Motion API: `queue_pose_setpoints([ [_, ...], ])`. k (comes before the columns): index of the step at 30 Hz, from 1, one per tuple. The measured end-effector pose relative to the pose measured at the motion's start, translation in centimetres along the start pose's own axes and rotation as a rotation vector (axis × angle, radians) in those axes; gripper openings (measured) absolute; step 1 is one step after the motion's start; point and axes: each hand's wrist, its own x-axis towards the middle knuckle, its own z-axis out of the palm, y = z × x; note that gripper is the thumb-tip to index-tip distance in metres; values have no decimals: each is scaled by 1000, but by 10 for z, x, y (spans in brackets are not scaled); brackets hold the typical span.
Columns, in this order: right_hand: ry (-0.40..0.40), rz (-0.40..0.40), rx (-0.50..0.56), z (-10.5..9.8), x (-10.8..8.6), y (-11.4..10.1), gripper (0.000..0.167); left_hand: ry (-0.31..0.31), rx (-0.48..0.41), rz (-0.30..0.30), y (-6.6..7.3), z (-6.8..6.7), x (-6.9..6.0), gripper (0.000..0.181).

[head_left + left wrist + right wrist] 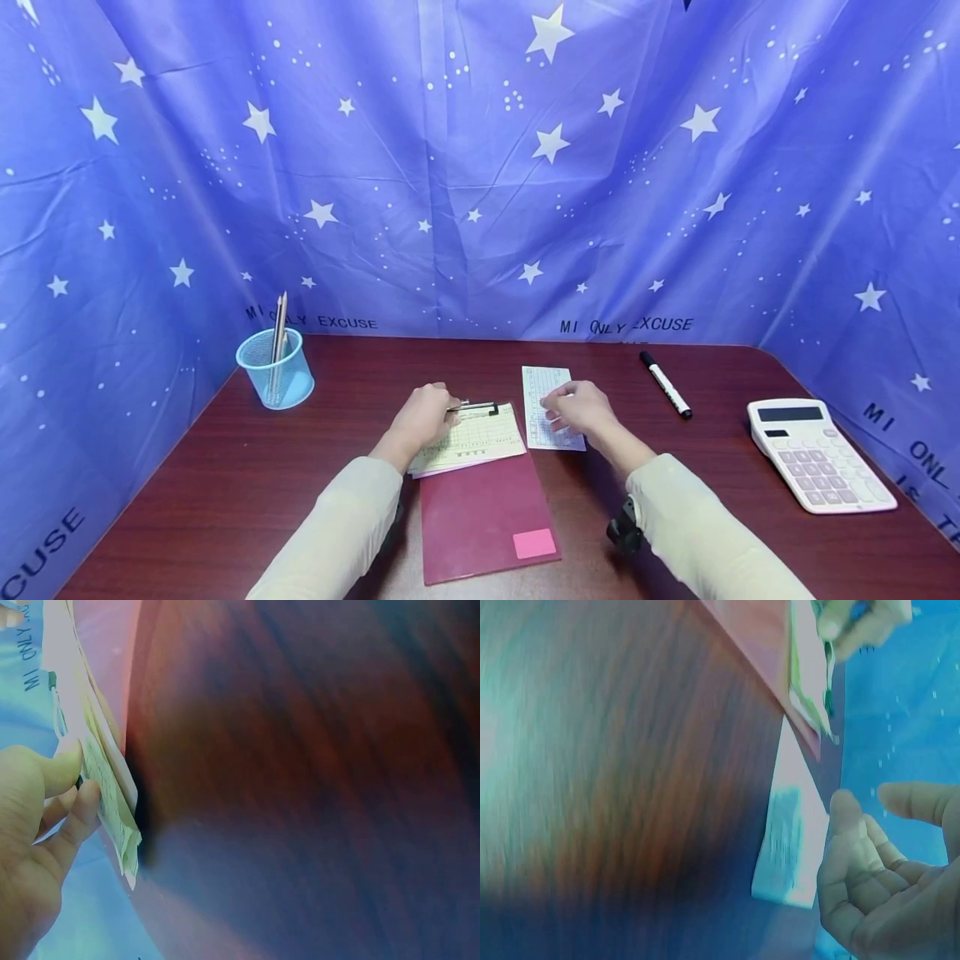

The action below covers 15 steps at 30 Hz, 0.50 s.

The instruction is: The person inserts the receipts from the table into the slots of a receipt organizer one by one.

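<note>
Pinching clipped slips (480, 437): left fingers (69, 831) | right fingers (835, 885) apart, near loose slip (540, 385)

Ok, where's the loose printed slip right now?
In the head view, the printed slip lies on the table just right of the clipped papers, partly hidden by the right hand.

The tabletop (187, 500) is dark reddish-brown and wood-grained. Directly on it stand or lie a light-blue mesh cup (291, 379), left rear; a maroon board (480, 517), centre; a printed slip (535, 408) just beside it; a marker (666, 386); and a calculator (821, 454), right.
</note>
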Motion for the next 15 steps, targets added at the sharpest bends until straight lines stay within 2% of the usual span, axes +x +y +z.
queue_pose_setpoints([
  [4, 15, -3, -45, -16, 6, 7, 23, -6, -12, -25, 1, 0, -1, 19],
  [9, 16, 36, -88, -31, 11, 14, 25, -11, -21, -49, 1, 1, -1, 23],
  [12, 11, 65, -119, -36, 10, 17, 27, -22, -25, -68, 1, 1, 0, 24],
  [15, 4, 54, -205, -35, 7, 19, 24, -33, -19, -85, 1, 1, 0, 25],
])
